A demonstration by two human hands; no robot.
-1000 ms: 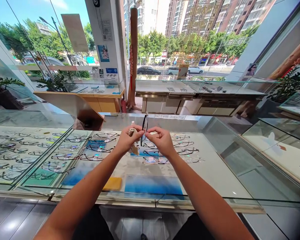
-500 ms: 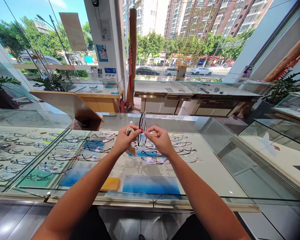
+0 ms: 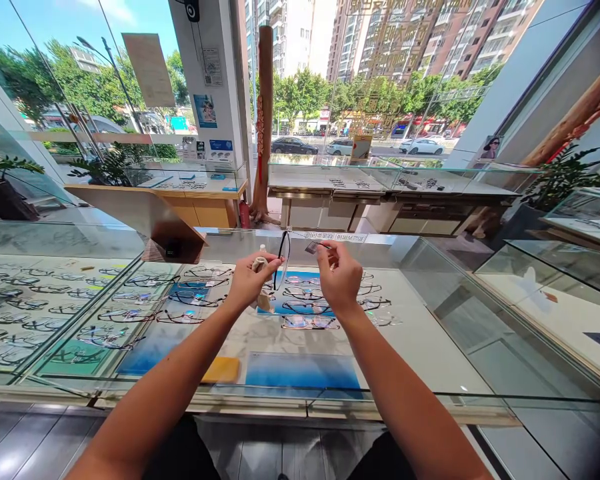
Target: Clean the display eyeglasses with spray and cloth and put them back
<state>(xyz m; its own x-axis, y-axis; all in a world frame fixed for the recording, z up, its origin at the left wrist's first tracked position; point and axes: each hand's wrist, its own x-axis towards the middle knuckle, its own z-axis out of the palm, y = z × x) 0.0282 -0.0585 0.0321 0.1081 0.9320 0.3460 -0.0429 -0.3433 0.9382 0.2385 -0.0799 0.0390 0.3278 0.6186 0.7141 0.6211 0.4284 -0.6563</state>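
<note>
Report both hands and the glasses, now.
Left hand: pinching dark-rimmed glasses, plus something pale. Right hand: holding small dark piece, apart from glasses. Glass display case beneath both.

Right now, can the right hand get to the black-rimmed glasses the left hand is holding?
Probably yes: the right hand is near the black-rimmed glasses in the left hand, with open air between, though the small dark piece it pinches might get in the way.

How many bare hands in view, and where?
2: left hand, left of centre, holding black-rimmed eyeglasses; right hand, right of centre, pinching a small dark flat piece. None look hidden.
</note>
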